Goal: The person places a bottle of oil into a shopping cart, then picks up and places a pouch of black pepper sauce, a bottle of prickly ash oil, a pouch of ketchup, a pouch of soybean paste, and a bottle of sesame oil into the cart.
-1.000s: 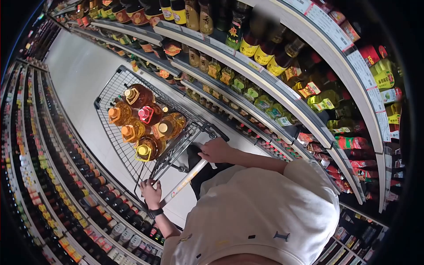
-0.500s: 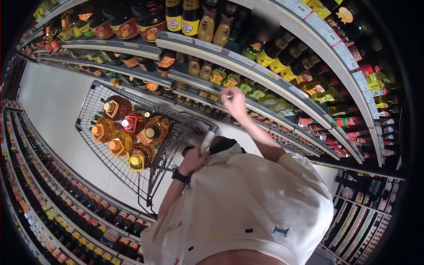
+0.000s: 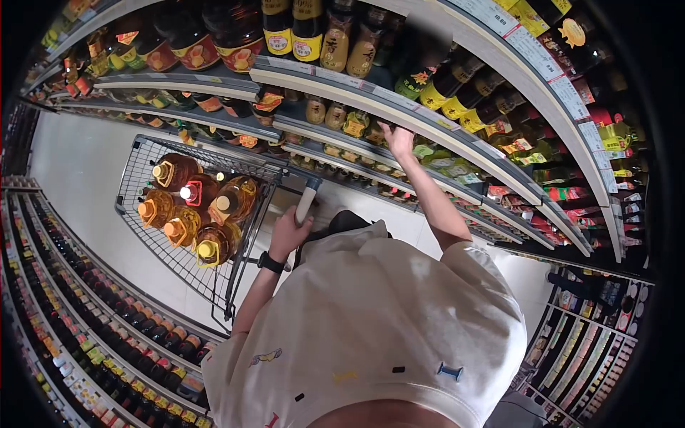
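My left hand [image 3: 291, 232], with a dark watch on the wrist, is closed around the grey handle [image 3: 307, 202] of a shopping cart [image 3: 153, 235]. Several large bottles of amber oil [image 3: 217, 242] stand in the cart, with yellow, orange and red caps. My right hand [image 3: 397, 140] reaches into a middle shelf, fingers apart, by a small bottle with a yellow label [image 3: 376, 132]. Part of its fingers is hidden under the shelf above, and I see nothing held. Gold-labelled bottles [image 3: 335, 115] and green-labelled bottles [image 3: 442, 162] stand on either side of it.
Above my right arm runs a shelf edge [image 3: 357, 93] below dark sauce bottles [image 3: 307, 36]. Another shelf of bottles [image 3: 128, 310] curves along the left side. Pale floor [image 3: 78, 157] shows around the cart. More racks [image 3: 578, 342] stand at lower right.
My right hand has moved from in front of the shelf to in among its bottles, its fingers opening out. The cart and my left hand have shifted slightly left in view.
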